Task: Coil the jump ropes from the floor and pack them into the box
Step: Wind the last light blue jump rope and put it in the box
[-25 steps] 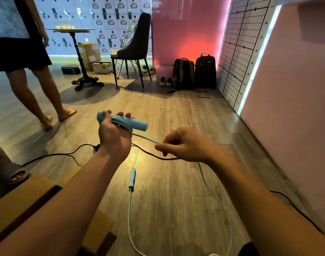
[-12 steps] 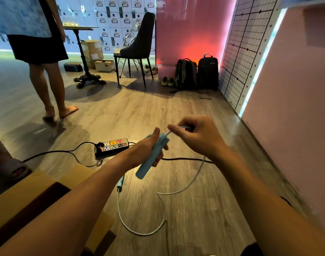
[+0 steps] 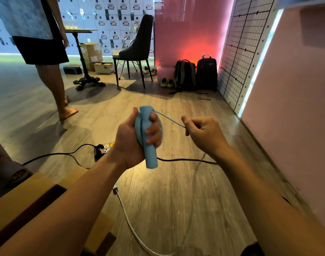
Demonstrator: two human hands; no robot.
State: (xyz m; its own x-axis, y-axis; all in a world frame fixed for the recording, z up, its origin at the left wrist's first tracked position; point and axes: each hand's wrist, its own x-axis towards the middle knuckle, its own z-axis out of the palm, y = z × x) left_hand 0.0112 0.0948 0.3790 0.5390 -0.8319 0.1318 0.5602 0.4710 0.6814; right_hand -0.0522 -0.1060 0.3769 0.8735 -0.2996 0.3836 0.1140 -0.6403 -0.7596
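My left hand (image 3: 134, 143) grips a light blue jump rope handle (image 3: 148, 150) held nearly upright, with several turns of thin blue cord (image 3: 139, 130) wound around it. My right hand (image 3: 202, 133) pinches the same cord a short way to the right, stretched taut from the handle's top. The rest of the cord (image 3: 132, 230) hangs down and lies in a loop on the wooden floor. A cardboard box (image 3: 19, 206) with open flaps sits at the lower left, partly hidden by my left forearm.
A power strip (image 3: 104, 148) with a black cable (image 3: 185, 160) lies on the floor behind my hands. A person stands barefoot (image 3: 65, 111) at the left, another foot (image 3: 12, 174) at the far left. A chair (image 3: 135, 50), pedestal table (image 3: 82, 52), backpacks (image 3: 195, 74) and pink wall (image 3: 296, 108) are around.
My left hand has turned the handle from slanted to nearly upright and raised it. My right hand has moved right, drawing the cord taut; the loop on the floor has shifted.
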